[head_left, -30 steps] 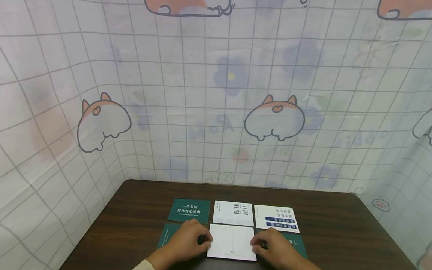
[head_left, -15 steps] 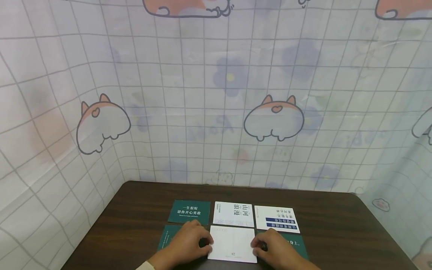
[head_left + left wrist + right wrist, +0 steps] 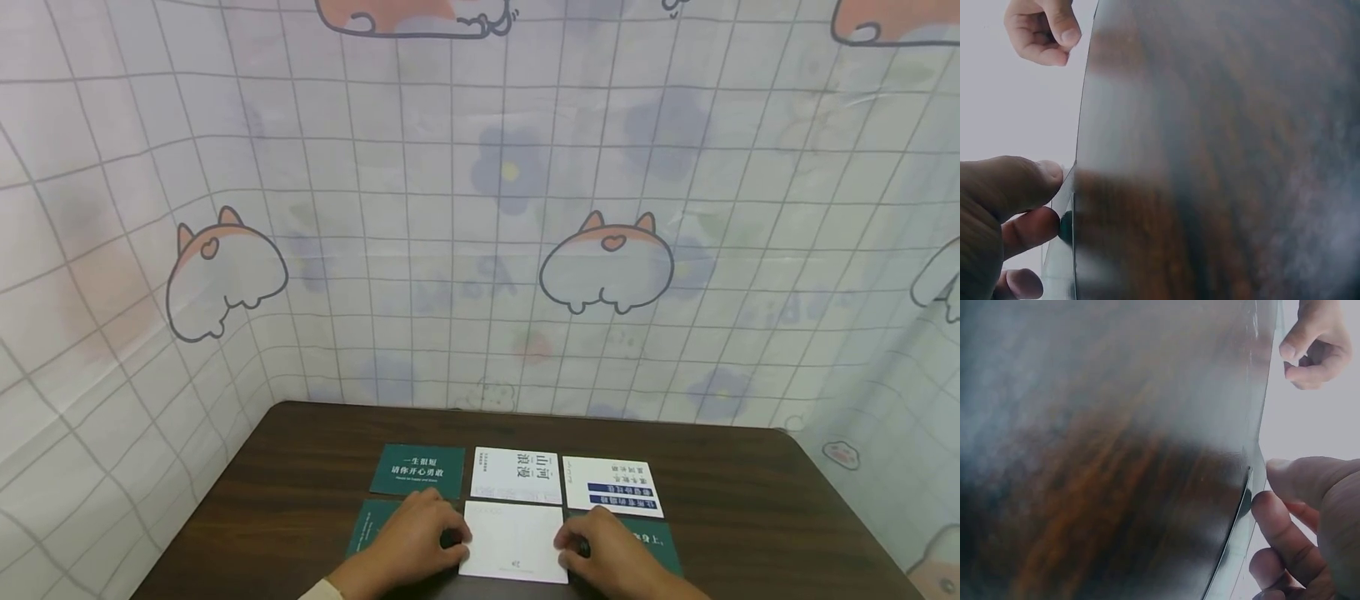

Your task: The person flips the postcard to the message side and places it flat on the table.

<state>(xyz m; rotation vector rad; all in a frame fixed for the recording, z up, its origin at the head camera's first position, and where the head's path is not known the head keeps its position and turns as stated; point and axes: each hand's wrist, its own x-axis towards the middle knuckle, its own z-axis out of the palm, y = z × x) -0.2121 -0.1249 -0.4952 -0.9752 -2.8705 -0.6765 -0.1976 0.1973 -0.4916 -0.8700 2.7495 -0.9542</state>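
Left hand (image 3: 416, 537) and right hand (image 3: 618, 554) stay almost unmoved at the white card (image 3: 513, 533)
Bent fingers and thumbs hold its left and right edges; it lies mid-row on the near part of the tabletop (image 3: 735, 500), just short of the lettered card (image 3: 516, 477), so this seems steadying or fine squaring-up, not carrying

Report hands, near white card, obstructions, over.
Left hand, right hand at opposite edges of white card. Card middle of near row. Nothing visibly blocking it.

A green rectangular paper card (image 3: 417, 472) reads "一生很短 请你开心勇敢", a white rectangular paper card (image 3: 516, 477) beside it "山河浪漫".
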